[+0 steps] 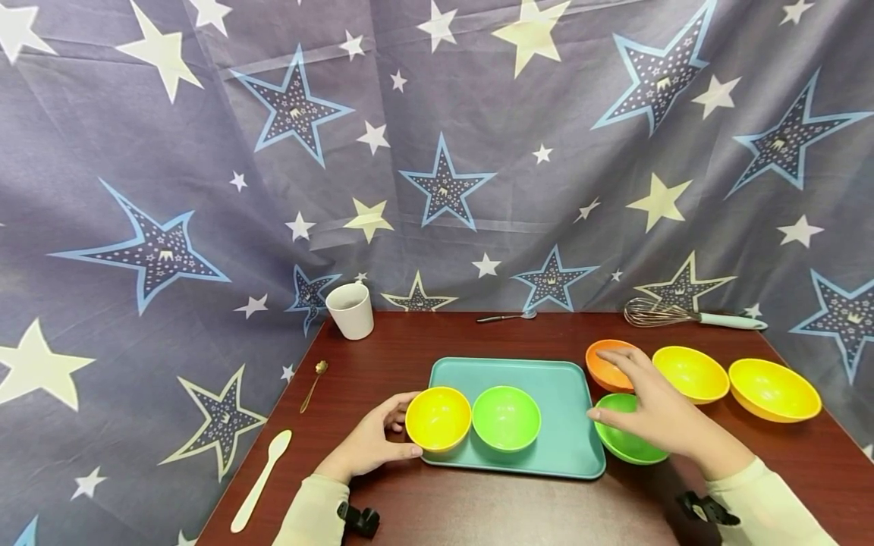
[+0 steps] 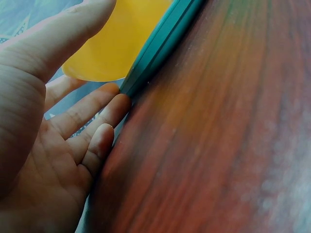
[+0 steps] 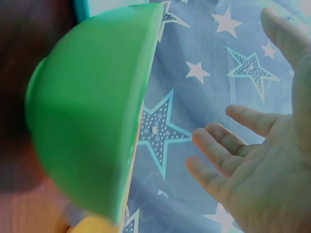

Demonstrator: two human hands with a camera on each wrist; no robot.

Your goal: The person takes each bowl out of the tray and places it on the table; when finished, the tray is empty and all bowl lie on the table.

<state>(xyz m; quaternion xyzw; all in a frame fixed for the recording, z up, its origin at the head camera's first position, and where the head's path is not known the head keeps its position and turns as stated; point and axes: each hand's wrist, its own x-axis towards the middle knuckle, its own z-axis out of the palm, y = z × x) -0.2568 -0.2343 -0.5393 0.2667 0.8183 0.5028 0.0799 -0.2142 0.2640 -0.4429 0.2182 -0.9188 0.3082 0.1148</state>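
A yellow bowl (image 1: 438,419) and a green bowl (image 1: 507,418) stand side by side on a teal tray (image 1: 563,402). My left hand (image 1: 374,436) is at the yellow bowl's left side, thumb in front and fingers behind. In the left wrist view its loosely bent fingers lie by the tray's rim (image 2: 155,43); whether they touch it I cannot tell. My right hand (image 1: 658,409) hovers over a second green bowl (image 1: 623,447) right of the tray. The right wrist view shows its spread fingers apart from that bowl (image 3: 92,107), holding nothing.
Behind the right hand are an orange bowl (image 1: 604,370) and two yellow bowls (image 1: 690,375). A whisk (image 1: 727,321) and a small spoon (image 1: 505,317) lie at the back. On the left are a white mug (image 1: 351,312), a gold spoon (image 1: 312,387) and a white spoon (image 1: 259,485).
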